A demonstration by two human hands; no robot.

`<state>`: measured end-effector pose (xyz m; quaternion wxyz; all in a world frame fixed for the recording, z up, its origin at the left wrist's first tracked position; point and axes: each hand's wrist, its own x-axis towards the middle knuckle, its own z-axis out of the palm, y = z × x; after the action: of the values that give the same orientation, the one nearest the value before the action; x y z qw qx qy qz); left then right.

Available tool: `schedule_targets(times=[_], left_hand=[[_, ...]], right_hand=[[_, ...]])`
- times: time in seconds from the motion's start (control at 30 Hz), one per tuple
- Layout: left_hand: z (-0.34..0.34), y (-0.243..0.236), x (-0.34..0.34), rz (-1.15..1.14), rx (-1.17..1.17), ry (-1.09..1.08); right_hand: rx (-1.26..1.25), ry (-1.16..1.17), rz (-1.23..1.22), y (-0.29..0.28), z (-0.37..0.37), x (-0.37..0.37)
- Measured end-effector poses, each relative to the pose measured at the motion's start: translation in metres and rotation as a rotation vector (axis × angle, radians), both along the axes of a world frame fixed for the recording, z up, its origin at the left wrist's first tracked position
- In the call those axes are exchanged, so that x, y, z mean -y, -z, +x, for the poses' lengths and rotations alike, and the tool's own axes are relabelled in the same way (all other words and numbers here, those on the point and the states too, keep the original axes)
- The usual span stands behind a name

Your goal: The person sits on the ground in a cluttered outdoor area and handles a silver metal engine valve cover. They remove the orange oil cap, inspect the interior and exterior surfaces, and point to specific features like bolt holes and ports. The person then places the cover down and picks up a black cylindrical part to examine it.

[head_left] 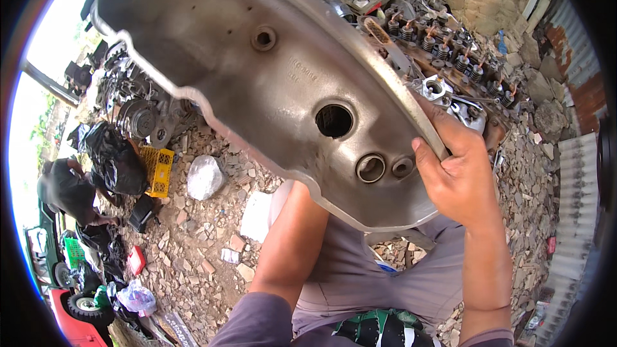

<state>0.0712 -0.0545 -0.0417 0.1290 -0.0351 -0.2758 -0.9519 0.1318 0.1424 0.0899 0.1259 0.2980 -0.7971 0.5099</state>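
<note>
A metal engine valve cover (289, 83) is held up tilted across the view, its hollow inner side facing me. It has a large round hole and smaller bosses, and its rim is wavy along the left. My right hand (459, 160) is closed on the right rim, the thumb on the inner side. My left forearm (292, 238) rises behind the cover, which hides the left hand and its fingers. Past the right rim lies an engine cylinder head (443, 48) with rows of valve springs and copper-coloured rocker tips.
Stony rubble ground (193, 244) surrounds me. Greasy engine parts (135, 115) are piled at left, near a yellow crate (159, 170) and a clear plastic bag (204, 178). Another person (67, 189) bends by black bags at far left. Corrugated sheets (572, 218) stand at right.
</note>
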Motion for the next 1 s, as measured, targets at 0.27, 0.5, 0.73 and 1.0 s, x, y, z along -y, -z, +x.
schedule_targets(times=[0.27, 0.5, 0.73, 1.0], left_hand=[[-0.004, -0.001, 0.001, 0.005, 0.010, -0.018], [-0.008, 0.004, -0.007, 0.029, 0.015, -0.015], [0.000, 0.007, -0.002, 0.030, 0.039, -0.024], [-0.006, 0.003, -0.006, 0.029, 0.025, 0.022]], right_hand=[[-0.079, -0.045, 0.104, -0.003, -0.007, -0.006], [-0.086, 0.057, 0.120, 0.030, 0.000, -0.022], [-0.123, 0.032, 0.103, 0.047, 0.007, -0.030], [-0.050, 0.071, 0.114, 0.035, 0.005, -0.026]])
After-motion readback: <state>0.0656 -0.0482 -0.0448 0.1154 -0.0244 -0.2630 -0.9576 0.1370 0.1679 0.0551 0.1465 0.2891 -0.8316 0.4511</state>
